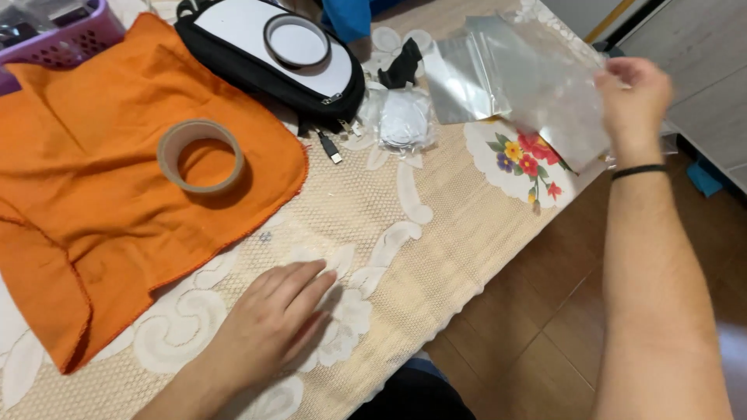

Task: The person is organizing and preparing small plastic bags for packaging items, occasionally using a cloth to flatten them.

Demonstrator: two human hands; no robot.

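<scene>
left hand [268,327] flat on tablecloth [405,233], right hand [634,97] pinching plastic bag [537,85], tape roll [201,155] on orange cloth [93,179]

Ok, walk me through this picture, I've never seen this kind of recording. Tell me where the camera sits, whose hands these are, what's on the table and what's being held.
There is one picture, taken by a camera worn on the person's head, looking down at their own bare hands. No machine is involved. The left hand rests flat on the patterned tablecloth, holding nothing. The right hand is raised at the table's edge and grips a clear plastic bag. On the table lie an orange cloth with a roll of brown tape on it, a black and white pouch, a small wrapped white item and a cable plug. A purple basket sits at the far corner.
</scene>
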